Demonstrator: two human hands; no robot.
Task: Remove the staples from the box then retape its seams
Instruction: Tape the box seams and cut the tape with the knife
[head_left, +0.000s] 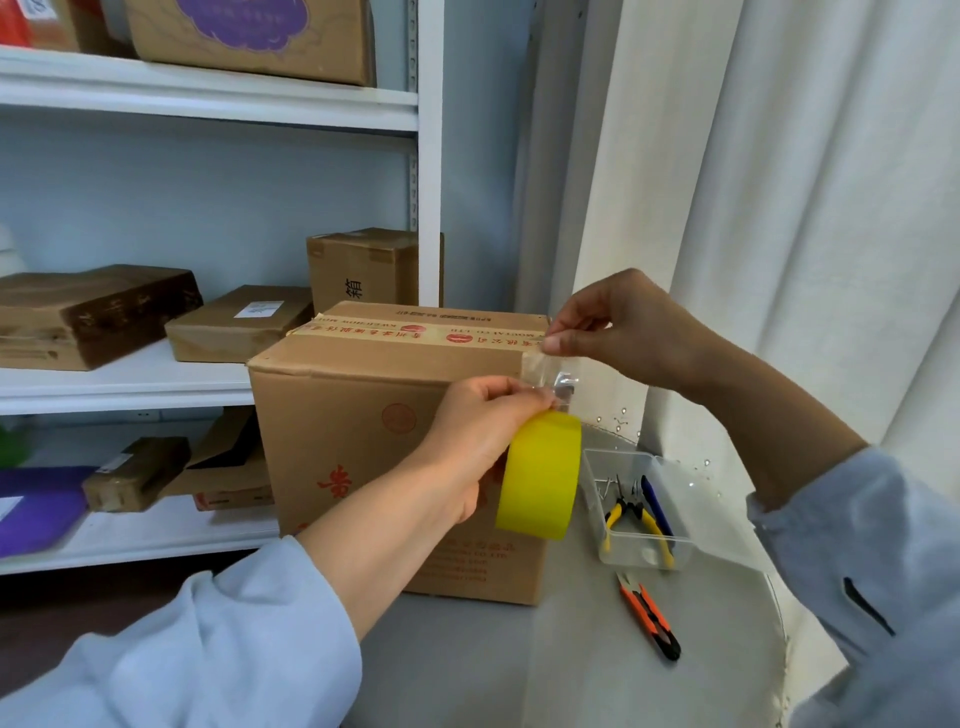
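The cardboard box (374, 441) stands upright on the grey table (571, 665), in front of the white shelving (208, 98), its top seam already carrying a printed tape band. Judged stiff and self-supporting, probably not heavy; it should stay put under light pressure and is best steadied at its upper edges. The yellow tape roll (540, 475) hangs at the box's near right corner, with the left hand (478, 436) curled round it and pinching the tape near the roll. Roll judged light and rigid, best held through its core. A clear tape strip (550, 371) runs up from the roll to the box's top right corner; judged thin, limp and sticky, prone to folding on itself, so it wants tension from both ends. The right hand (618, 332) pinches the strip's free end between thumb and fingertips at that corner. A clear tray (623, 545) beside the box holds yellow-handled pliers (636, 519); orange snips (649, 613) lie on the table nearby.
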